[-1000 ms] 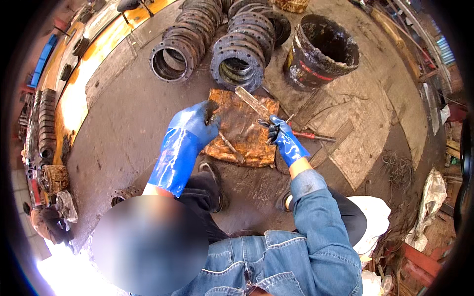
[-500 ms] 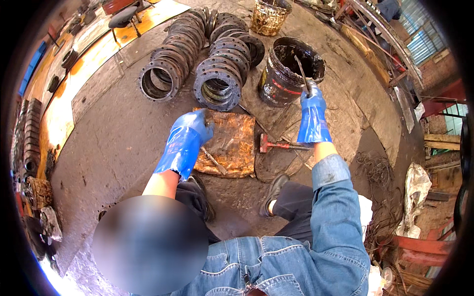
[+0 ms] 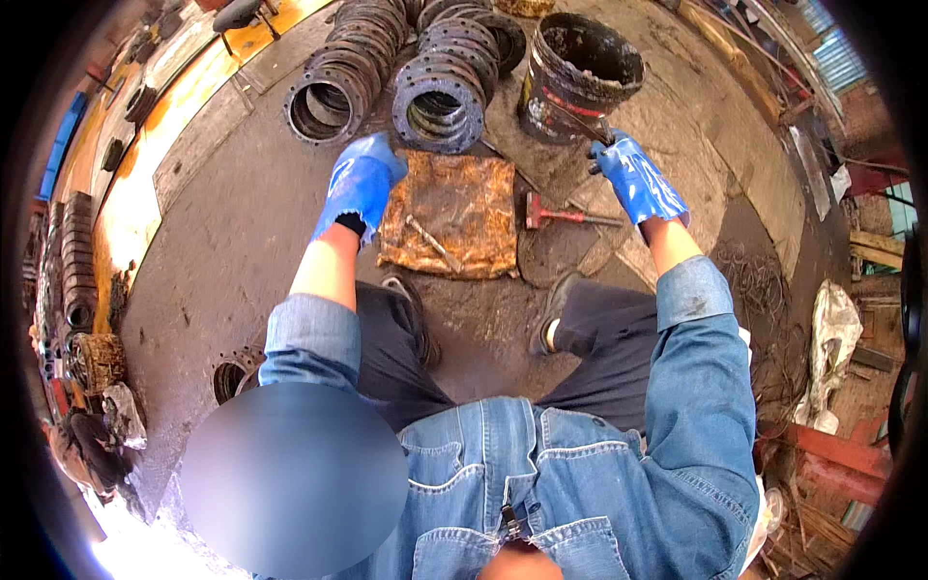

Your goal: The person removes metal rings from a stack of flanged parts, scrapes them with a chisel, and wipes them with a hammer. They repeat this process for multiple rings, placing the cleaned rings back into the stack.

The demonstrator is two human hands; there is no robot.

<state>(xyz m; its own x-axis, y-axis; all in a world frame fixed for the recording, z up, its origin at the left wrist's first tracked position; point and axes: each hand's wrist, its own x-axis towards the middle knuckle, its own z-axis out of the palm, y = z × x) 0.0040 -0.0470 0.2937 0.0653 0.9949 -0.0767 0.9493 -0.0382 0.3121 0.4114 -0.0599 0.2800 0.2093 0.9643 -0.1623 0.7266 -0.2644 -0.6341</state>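
Note:
My left hand, in a blue rubber glove, is closed at the far left edge of a stained, orange-brown square block; what it may hold is hidden. In a matching glove, my right hand grips a thin dark stick that slants up and left across the front of the bucket. That black bucket, coated inside with dark sludge, stands just beyond the hand. A short metal rod lies on the block. Right of the block is a hammer with a red head and handle.
Two rows of dark, greasy steel flanges lean at the far side. More stacked rings stand at far left. A loose flange lies near my left leg. Tangled wire and a whitish sack lie at right.
My right hand has drawn back from the bucket, and the stick has swung from over its mouth to its front. My left hand stays by the block. The view has shifted toward me.

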